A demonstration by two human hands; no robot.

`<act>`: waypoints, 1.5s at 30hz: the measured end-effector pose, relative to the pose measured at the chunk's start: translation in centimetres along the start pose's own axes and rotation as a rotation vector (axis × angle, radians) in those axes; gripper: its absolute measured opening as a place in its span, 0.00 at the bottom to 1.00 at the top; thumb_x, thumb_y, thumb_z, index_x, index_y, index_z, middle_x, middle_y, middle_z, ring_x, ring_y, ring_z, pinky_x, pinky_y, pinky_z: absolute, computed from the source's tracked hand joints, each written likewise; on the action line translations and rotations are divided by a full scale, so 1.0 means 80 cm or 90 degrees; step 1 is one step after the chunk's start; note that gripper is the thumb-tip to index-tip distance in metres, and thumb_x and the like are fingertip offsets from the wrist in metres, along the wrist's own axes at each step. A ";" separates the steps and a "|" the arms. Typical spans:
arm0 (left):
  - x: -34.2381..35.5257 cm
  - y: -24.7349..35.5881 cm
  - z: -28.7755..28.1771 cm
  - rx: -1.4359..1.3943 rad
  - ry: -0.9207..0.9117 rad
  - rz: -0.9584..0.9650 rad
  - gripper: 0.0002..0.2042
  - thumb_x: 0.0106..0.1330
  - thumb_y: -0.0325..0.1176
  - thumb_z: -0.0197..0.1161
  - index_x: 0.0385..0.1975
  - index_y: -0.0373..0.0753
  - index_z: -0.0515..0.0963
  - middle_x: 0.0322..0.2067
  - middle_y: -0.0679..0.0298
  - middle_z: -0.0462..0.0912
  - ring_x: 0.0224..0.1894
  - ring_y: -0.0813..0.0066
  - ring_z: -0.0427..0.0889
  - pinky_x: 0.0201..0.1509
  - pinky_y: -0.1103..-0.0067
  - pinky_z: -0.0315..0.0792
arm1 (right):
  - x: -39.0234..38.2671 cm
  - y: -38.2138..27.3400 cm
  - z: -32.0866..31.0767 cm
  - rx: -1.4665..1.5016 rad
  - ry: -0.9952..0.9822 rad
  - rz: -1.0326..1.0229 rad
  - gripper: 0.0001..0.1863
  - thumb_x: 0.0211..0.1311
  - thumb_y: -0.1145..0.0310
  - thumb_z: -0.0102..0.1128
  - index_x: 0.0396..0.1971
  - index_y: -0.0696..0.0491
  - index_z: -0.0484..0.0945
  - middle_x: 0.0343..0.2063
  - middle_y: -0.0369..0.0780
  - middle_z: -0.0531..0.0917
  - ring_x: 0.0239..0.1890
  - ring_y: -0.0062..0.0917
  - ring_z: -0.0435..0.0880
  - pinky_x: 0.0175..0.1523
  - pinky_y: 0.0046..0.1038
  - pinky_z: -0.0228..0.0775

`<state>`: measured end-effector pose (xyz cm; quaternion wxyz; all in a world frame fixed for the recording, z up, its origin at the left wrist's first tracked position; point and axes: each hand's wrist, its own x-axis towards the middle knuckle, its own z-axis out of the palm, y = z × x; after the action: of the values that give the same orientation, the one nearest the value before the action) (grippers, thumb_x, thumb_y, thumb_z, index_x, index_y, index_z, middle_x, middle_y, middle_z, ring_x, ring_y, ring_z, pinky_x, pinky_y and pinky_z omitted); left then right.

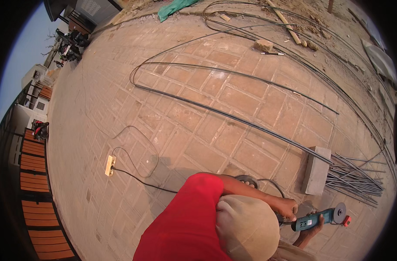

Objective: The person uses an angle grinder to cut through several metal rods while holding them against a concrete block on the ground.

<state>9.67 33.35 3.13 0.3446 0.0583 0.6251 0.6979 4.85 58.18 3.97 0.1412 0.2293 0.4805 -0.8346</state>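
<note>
Right grip (318, 226) wraps the teal grinder (303, 223); left grip (288, 208) curls behind it, contents unclear. I'm likely steadying it; next calls for care with the disc (340, 208) just beyond.

Leftward, paving (85, 195) lies open around the socket box (110, 164); block (315, 176) and rods (355, 185) obstruct beyond the grinder (313, 221).

Paving (103, 95) (reddish) | 1 grey block (316, 174) | short rods (355, 183) | yellow box (110, 165)
</note>
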 end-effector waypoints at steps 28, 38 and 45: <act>-0.192 0.183 -0.332 0.864 0.496 0.083 0.23 0.74 0.52 0.51 0.27 0.36 0.72 0.18 0.48 0.77 0.24 0.43 0.78 0.26 0.58 0.70 | -0.041 -0.015 -0.029 -0.016 0.235 -0.028 0.19 0.49 0.59 0.66 0.37 0.56 0.76 0.25 0.42 0.81 0.24 0.32 0.82 0.35 0.33 0.80; -0.274 0.465 -0.310 0.775 0.671 0.256 0.30 0.77 0.58 0.44 0.18 0.38 0.64 0.16 0.70 0.59 0.20 0.81 0.59 0.23 0.75 0.54 | -0.033 -0.010 -0.011 0.011 0.190 -0.047 0.18 0.49 0.61 0.66 0.36 0.56 0.74 0.25 0.42 0.80 0.24 0.33 0.82 0.34 0.36 0.80; -0.384 0.635 -0.228 0.549 0.863 0.308 0.27 0.74 0.63 0.43 0.18 0.49 0.62 0.12 0.81 0.55 0.11 0.91 0.49 0.12 0.84 0.41 | -0.036 -0.007 -0.008 0.052 0.166 -0.021 0.17 0.49 0.64 0.65 0.36 0.57 0.72 0.24 0.43 0.80 0.22 0.35 0.82 0.30 0.37 0.80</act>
<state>2.81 2.09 56.39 -0.3173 -0.1150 0.8792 0.3364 7.23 59.09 5.60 0.0546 0.3333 0.4640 -0.8189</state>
